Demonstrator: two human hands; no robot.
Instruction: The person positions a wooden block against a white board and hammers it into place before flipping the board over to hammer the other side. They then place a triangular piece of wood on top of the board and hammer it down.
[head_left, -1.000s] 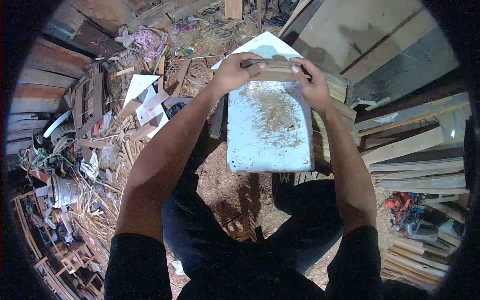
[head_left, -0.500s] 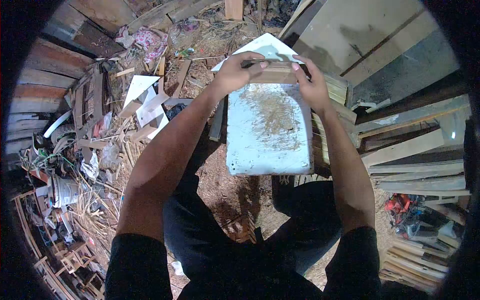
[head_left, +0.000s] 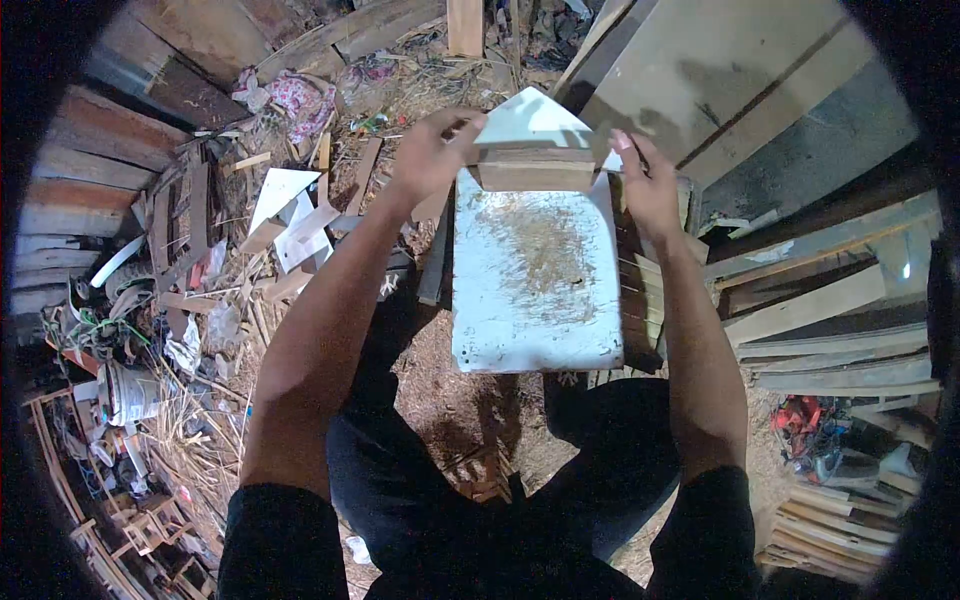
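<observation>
A wooden block (head_left: 537, 170) lies across the far part of a scratched white board (head_left: 535, 290). Beyond the block a white triangular piece (head_left: 532, 118) points away from me. My left hand (head_left: 435, 155) is at the block's left end, slightly blurred, fingers curved and apart. To the right of the block is my right hand (head_left: 647, 180), its fingers raised and spread, with nothing visible between them.
More white triangular pieces with wood (head_left: 283, 195) lie on the littered floor to the left. Long planks (head_left: 840, 350) are stacked at the right, near a red tool (head_left: 798, 415). A large panel (head_left: 720, 80) leans at the back right.
Both hands have let go of the block and moved apart, the left one leftward and the right one slightly rightward. The block and board appear lower in the view.
</observation>
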